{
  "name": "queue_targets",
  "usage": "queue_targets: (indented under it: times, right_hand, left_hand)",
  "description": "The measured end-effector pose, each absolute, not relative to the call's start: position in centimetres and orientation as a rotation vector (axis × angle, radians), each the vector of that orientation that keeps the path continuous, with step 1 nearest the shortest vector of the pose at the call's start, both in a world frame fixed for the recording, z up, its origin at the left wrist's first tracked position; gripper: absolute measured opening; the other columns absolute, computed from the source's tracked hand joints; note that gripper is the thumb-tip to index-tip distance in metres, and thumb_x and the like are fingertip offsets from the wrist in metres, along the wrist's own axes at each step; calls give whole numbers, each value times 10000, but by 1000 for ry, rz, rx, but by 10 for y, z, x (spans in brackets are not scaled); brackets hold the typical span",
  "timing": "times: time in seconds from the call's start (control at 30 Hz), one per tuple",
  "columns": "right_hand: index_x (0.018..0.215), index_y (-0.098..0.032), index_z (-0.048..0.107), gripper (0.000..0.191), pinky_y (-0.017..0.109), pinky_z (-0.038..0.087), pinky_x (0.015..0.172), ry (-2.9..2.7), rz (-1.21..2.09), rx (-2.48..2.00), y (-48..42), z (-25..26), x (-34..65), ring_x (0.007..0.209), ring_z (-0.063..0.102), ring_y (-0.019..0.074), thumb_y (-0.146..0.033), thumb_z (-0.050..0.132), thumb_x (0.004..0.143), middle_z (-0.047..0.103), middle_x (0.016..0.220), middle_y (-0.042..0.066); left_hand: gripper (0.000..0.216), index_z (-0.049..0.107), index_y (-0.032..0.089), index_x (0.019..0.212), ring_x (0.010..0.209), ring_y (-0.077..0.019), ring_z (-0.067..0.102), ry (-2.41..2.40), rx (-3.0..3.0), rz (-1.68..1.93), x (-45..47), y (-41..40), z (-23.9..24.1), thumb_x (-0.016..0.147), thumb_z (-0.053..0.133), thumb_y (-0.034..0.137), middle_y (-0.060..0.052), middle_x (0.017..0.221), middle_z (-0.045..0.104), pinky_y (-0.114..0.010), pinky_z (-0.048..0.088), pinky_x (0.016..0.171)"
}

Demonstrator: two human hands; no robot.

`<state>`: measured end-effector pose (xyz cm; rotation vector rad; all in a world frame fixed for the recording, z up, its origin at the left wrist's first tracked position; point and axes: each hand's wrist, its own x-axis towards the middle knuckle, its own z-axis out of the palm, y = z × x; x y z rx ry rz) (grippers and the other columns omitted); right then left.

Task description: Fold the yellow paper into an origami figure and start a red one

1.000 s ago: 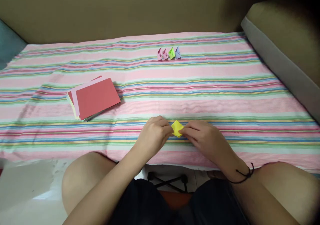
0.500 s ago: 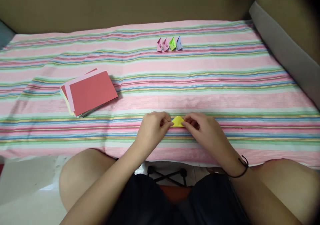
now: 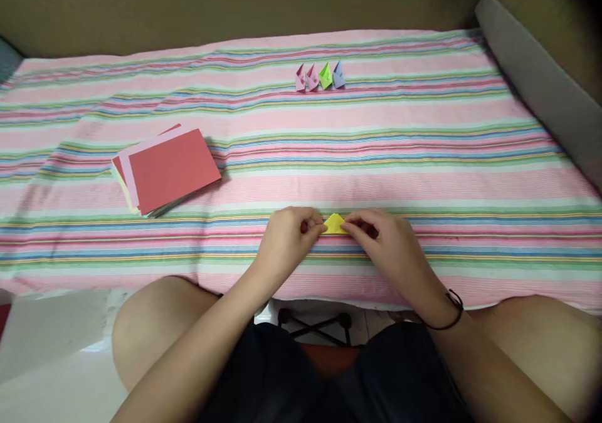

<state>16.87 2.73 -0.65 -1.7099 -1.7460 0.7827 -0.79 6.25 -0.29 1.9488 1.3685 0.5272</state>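
Observation:
A small yellow folded paper [image 3: 335, 224] lies flat as a triangle on the striped cloth [image 3: 423, 160], near its front edge. My left hand [image 3: 286, 238] pinches its left corner with curled fingers. My right hand [image 3: 388, 241] presses and pinches its right side; a dark cord is tied around that wrist. To the left lies a stack of coloured paper sheets [image 3: 164, 169] with a red sheet on top. Far back stand several small folded paper figures [image 3: 320, 76], pink, green and lilac, in a row.
A grey-edged cushion [image 3: 540, 78] borders the cloth at the right. A brown wall runs behind. My bare knees sit below the cloth's front edge, with a black folding frame [image 3: 313, 329] between them on a pale floor.
The yellow paper went from a raised diamond shape to a flat triangle pressed on the cloth. Both hands shifted slightly forward; the camera tilted down a little.

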Motion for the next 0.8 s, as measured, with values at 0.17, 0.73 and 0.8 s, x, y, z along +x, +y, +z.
queue_targets:
  times: [0.17, 0.73, 0.8]
  right_hand:
    - [892, -200, 727, 125, 286, 443, 644, -1671, 758, -1701, 26, -8, 166, 687, 621, 157, -229, 618, 839, 724, 804, 10]
    - [918, -160, 753, 155, 304, 453, 631, -1809, 489, -1713, 24, -17, 160, 704, 600, 168, -187, 621, 842, 647, 821, 46]
    - [907, -157, 752, 149, 303, 457, 637, -1827, 438, -1702, 22, -19, 160, 717, 600, 170, -188, 620, 844, 626, 836, 50]
  left_hand:
    - [70, 673, 173, 741, 548, -107, 531, 1374, 1940, 530, -8, 62, -4, 788, 629, 202, 23, 595, 617, -232, 354, 540]
    - [129, 673, 178, 894, 735, -165, 567, 1359, 2128, 583, -4, 61, -11, 787, 617, 133, -15, 757, 642, -287, 423, 678]
    - [204, 682, 200, 990, 825, -185, 559, 1312, 2255, 608, -5, 60, -13, 821, 588, 136, -42, 869, 628, -312, 431, 731]
